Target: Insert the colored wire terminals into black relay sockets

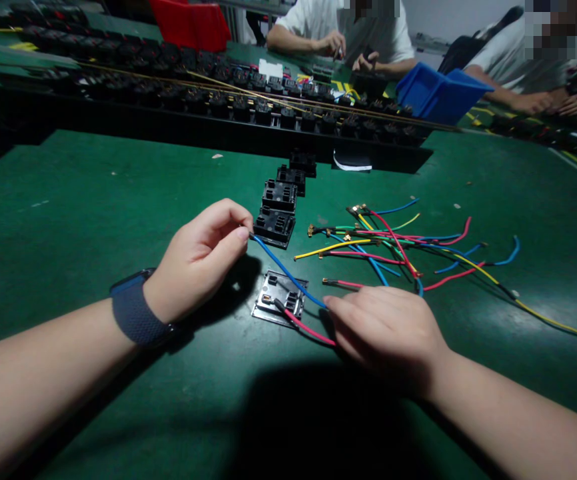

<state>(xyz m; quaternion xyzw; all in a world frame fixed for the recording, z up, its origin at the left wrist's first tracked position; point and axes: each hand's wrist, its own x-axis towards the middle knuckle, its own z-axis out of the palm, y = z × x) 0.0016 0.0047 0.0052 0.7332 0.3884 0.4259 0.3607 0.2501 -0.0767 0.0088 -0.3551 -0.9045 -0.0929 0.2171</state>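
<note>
Green worktop carries the black plate. Above this plate, left hand pinches blue wire near its end, right hand pinches farther along; careless tugging could loosen red wire.

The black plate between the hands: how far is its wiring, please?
One red wire looks fitted to the black plate. The left hand holds the end of a blue wire running to the right hand. Probably left: attaching that wire. Loose wires lie rightward; the nearest black pieces behind show none attached.

Dk blue/blk woven watch band, L wrist; bare forearms.
</note>
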